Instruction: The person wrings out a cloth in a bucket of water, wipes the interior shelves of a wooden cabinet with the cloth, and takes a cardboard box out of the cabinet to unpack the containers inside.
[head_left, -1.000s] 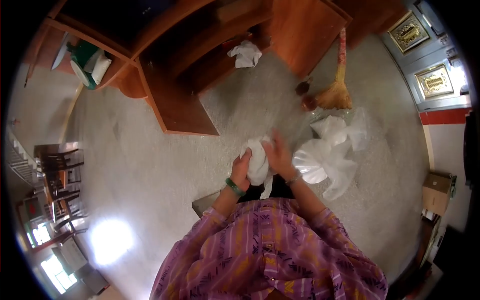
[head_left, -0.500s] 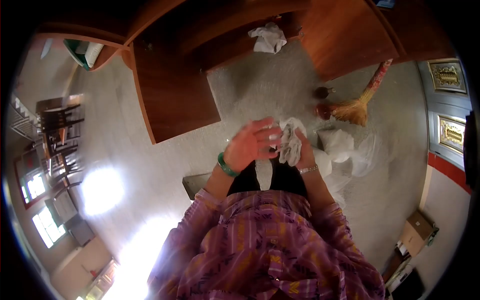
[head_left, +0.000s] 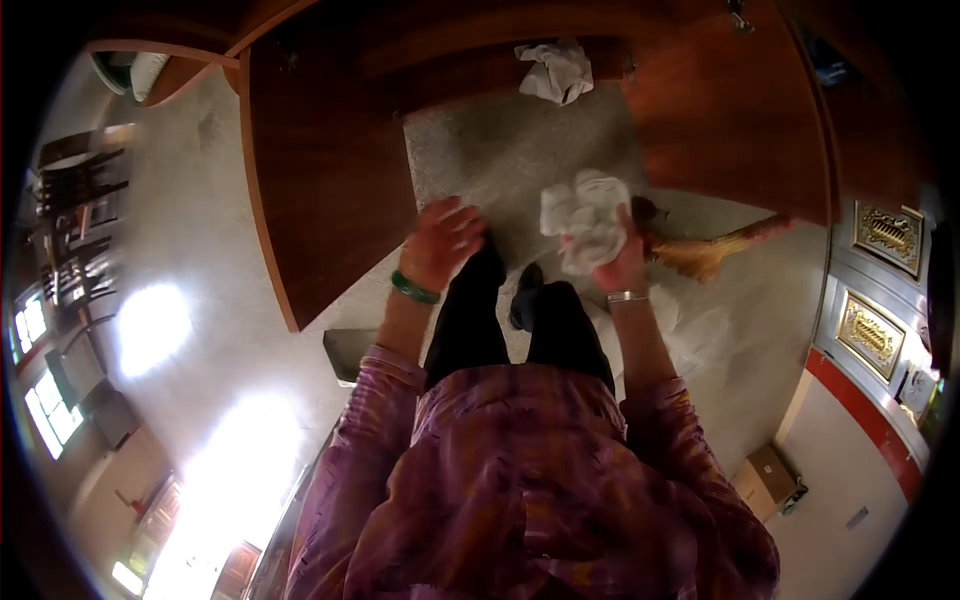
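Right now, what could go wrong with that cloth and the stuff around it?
Only the right hand holds the bunched white cloth, so a loose fold might slip out. The left hand looks close to the wooden door, so it could bump the edge. The broom is near the other door; swinging that might knock it.

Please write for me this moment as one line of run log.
right hand: holds white cloth; left hand: open, empty; second cloth: between wooden panels; broom: right of right hand
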